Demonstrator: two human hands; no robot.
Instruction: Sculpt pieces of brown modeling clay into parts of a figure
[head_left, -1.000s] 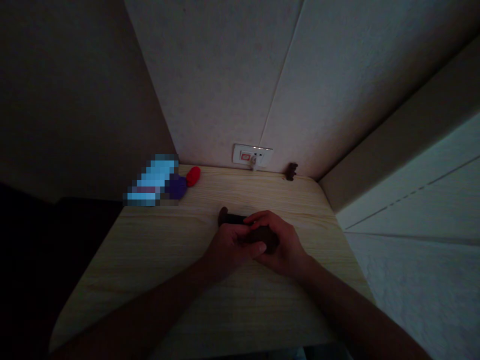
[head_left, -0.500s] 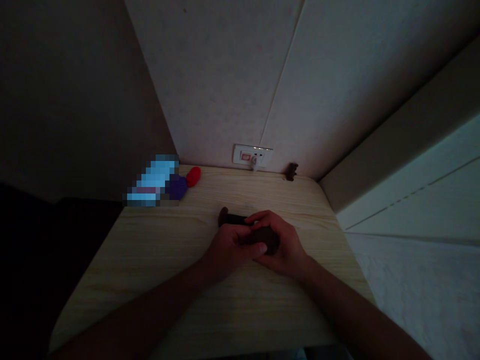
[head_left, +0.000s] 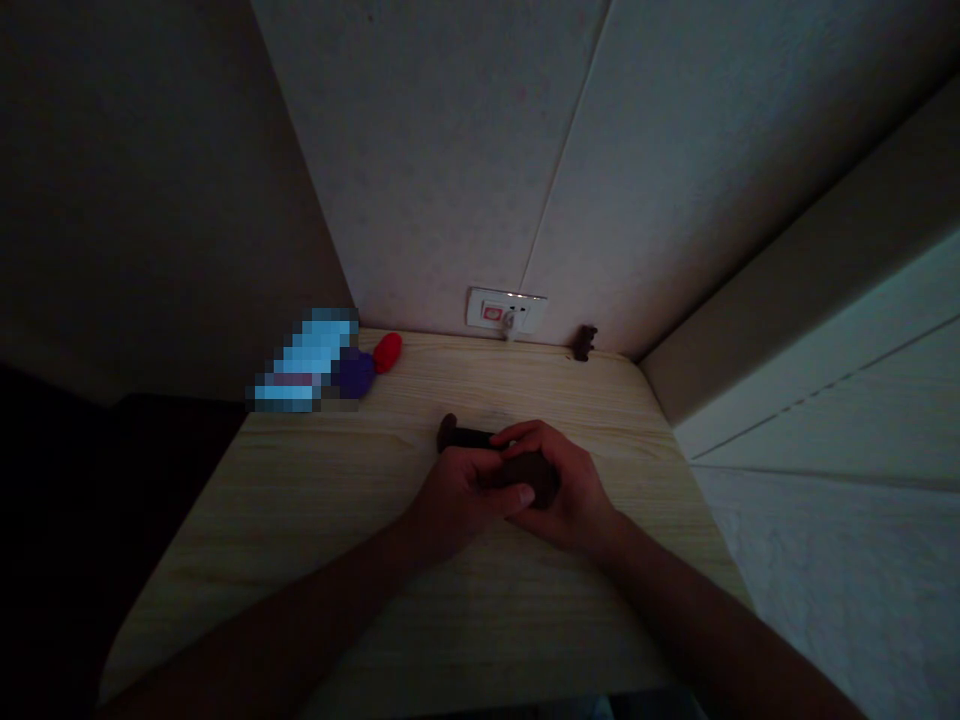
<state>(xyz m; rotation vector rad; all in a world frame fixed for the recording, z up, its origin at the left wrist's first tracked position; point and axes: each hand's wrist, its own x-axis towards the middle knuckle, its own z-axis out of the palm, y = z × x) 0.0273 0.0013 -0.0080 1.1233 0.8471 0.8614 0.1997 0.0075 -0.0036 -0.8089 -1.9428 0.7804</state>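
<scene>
A dark brown rounded lump (head_left: 534, 478) is held between both hands, low over the middle of the tabletop. My left hand (head_left: 461, 500) closes on its left side, with the thumb lying across its front. Curled around its right and back is my right hand (head_left: 574, 485). Just behind the hands lies a black bar-shaped item (head_left: 476, 439) with a brown knobbed end (head_left: 447, 432); its right part is hidden by the fingers. Dim light keeps the lump's material and exact kind from showing.
On the pale wooden table (head_left: 300, 560), a blurred-out bright object (head_left: 304, 365), a purple lump (head_left: 356, 373) and a red lump (head_left: 388, 352) sit at back left. A small dark brown figure (head_left: 584, 343) stands at back right. A wall socket (head_left: 506, 311) is behind.
</scene>
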